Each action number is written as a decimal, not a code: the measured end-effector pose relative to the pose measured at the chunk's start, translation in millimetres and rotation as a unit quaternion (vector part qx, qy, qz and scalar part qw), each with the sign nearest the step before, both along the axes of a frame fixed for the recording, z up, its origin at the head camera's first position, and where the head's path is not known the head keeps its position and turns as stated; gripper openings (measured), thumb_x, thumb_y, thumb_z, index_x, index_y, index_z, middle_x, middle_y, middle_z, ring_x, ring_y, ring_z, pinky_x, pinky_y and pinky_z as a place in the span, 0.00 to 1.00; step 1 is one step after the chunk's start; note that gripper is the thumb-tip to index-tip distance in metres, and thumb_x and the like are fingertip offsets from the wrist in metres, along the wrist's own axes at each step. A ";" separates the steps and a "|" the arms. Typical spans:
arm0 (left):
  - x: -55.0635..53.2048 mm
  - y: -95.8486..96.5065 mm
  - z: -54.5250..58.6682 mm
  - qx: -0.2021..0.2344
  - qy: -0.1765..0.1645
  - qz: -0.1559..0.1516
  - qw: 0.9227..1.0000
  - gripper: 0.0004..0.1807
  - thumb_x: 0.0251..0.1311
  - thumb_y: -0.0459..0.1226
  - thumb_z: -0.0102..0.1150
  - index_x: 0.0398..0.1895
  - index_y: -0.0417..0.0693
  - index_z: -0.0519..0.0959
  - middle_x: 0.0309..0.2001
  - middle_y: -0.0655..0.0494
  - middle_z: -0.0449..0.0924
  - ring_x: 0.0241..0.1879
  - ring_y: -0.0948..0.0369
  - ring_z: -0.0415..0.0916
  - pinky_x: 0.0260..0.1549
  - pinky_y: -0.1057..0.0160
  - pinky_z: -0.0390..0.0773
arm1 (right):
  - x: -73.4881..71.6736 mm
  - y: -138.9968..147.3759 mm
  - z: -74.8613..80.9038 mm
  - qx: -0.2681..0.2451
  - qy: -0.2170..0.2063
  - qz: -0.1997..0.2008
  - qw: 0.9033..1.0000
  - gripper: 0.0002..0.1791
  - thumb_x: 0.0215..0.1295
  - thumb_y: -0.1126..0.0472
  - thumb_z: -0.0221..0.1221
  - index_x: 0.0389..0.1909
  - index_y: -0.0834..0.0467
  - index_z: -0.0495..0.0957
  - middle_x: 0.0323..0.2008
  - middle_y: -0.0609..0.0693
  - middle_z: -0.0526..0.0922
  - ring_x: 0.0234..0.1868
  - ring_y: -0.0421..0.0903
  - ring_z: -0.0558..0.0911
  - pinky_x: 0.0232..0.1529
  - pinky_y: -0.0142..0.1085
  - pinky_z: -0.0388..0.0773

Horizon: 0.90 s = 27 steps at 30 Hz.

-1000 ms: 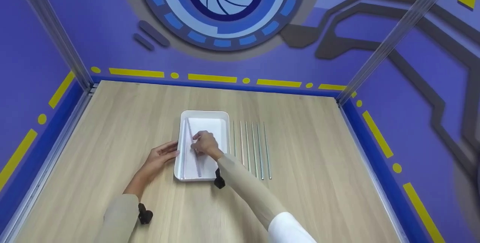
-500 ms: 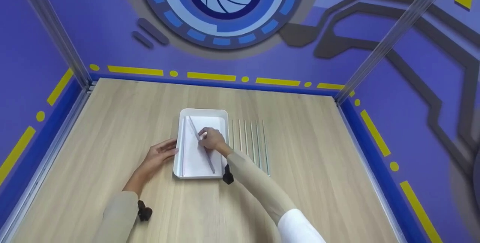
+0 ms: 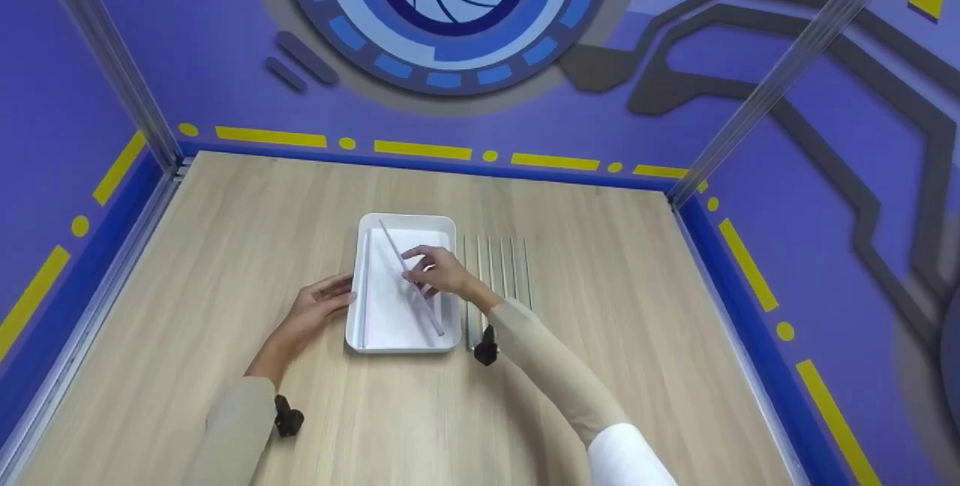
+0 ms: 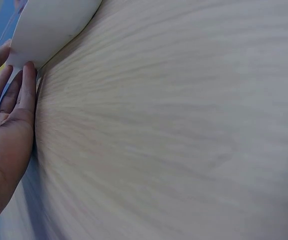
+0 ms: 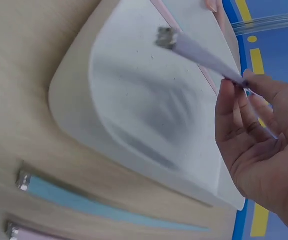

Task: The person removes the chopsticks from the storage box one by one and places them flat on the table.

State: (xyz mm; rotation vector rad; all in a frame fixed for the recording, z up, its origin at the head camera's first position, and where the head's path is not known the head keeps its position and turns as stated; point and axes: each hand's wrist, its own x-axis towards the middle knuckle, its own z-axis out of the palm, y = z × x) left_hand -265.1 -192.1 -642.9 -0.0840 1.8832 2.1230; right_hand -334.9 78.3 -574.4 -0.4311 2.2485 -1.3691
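Violet-blue walls point(image 3: 202, 58) with yellow dashes surround our wood-grain table point(image 3: 637, 343), on which a white tray point(image 3: 390, 313) lies flat. Our right hand point(image 3: 441, 273) pinches a slender lilac stick point(image 5: 204, 59) between thumb and fingers; it slants over the tray, its silvery near end raised off the tray floor. We cannot tell whether its far end touches anything. Our left hand point(image 3: 311, 310) stays out of the tray, fingers extended, fingertips touching the left outer wall. Inside, near that wall, we see a pink stick point(image 5: 166, 14). Just beyond the tray's right side, a row of slender sticks point(image 3: 491, 259) lies roughly parallel, a light-blue stick point(image 5: 93, 202) nearest. Beige sleeves point(image 3: 236, 426) cover our forearms.
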 end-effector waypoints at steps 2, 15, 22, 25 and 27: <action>-0.4 -0.1 -0.2 0.000 0.003 -0.004 1.000 0.35 0.69 0.36 0.63 0.76 0.38 0.63 0.73 0.34 0.66 0.64 0.61 0.75 0.60 0.71 0.81 | 0.4 7.3 0.3 -0.004 -0.009 -0.002 1.000 0.21 0.69 0.61 0.65 0.62 0.57 0.78 0.34 0.50 0.84 0.39 0.59 0.87 0.25 0.31 0.86; 0.7 -1.1 -1.3 -0.019 0.009 -0.007 1.000 0.35 0.68 0.40 0.65 0.76 0.43 0.66 0.74 0.40 0.68 0.68 0.58 0.73 0.61 0.72 0.79 | 6.9 51.4 -0.7 -0.036 -0.032 -0.010 0.999 0.23 0.71 0.59 0.64 0.65 0.56 0.77 0.37 0.54 0.83 0.33 0.43 0.79 0.24 0.28 0.81; 2.4 -2.9 -0.7 -0.013 0.010 -0.015 1.000 0.36 0.69 0.40 0.64 0.77 0.41 0.63 0.75 0.39 0.64 0.73 0.51 0.67 0.62 0.73 0.79 | 8.4 75.0 4.6 -0.042 -0.039 -0.006 0.998 0.25 0.71 0.60 0.63 0.68 0.57 0.74 0.36 0.49 0.82 0.31 0.39 0.78 0.25 0.31 0.82; 1.7 -1.9 0.3 -0.016 0.006 -0.014 1.000 0.36 0.69 0.40 0.64 0.77 0.41 0.63 0.75 0.39 0.64 0.73 0.52 0.67 0.61 0.73 0.79 | 8.2 85.5 4.8 -0.051 -0.041 -0.011 0.998 0.25 0.72 0.62 0.62 0.68 0.59 0.73 0.37 0.52 0.82 0.31 0.39 0.78 0.25 0.29 0.82; 1.2 -0.8 0.4 -0.019 0.006 -0.012 1.000 0.36 0.69 0.40 0.64 0.77 0.41 0.63 0.75 0.39 0.64 0.71 0.54 0.70 0.61 0.73 0.79 | 8.5 93.6 4.6 -0.051 -0.038 -0.017 0.998 0.25 0.73 0.62 0.62 0.69 0.58 0.73 0.40 0.57 0.82 0.31 0.39 0.78 0.26 0.29 0.81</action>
